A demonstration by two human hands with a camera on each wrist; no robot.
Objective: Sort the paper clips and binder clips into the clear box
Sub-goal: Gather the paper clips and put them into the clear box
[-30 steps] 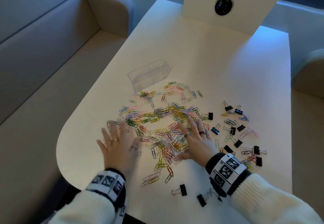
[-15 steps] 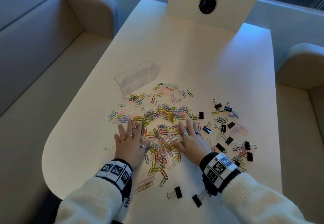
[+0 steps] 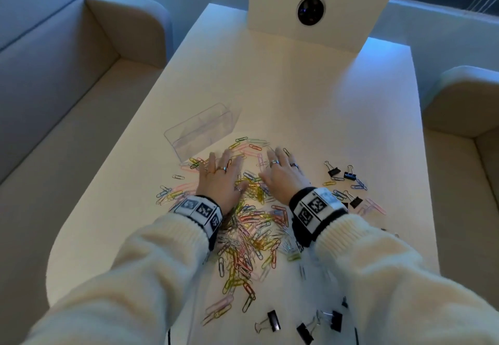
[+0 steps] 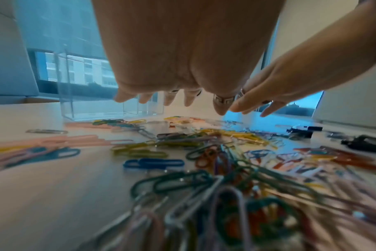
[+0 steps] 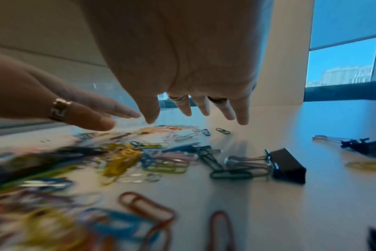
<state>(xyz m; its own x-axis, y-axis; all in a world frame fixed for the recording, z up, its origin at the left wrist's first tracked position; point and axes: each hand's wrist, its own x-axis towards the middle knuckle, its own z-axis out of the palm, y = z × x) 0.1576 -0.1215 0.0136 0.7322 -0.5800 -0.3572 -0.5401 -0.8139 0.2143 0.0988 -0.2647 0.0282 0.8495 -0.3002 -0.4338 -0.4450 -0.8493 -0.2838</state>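
A heap of coloured paper clips [image 3: 251, 234] [image 4: 204, 152] [image 5: 122, 158] is spread over the white table [image 3: 297, 96]. My left hand [image 3: 220, 174] [image 4: 170, 100] and right hand [image 3: 280, 171] [image 5: 195, 110] hover side by side, palms down and fingers straight, over the heap's far part; neither holds anything. The empty clear box [image 3: 201, 130] [image 4: 101, 95] stands just beyond the left hand's fingertips. Black binder clips lie to the right [image 3: 334, 171] [image 5: 288, 166] and near the front edge [image 3: 274, 320].
A white upright panel [image 3: 321, 1] with two round dark lenses stands at the table's far end. Grey padded benches [image 3: 54, 80] flank the table on both sides. The table's near left corner is rounded.
Both hands have moved forward across the heap, from its near part to its far edge close to the clear box. The clips behind them lie gathered more toward the middle.
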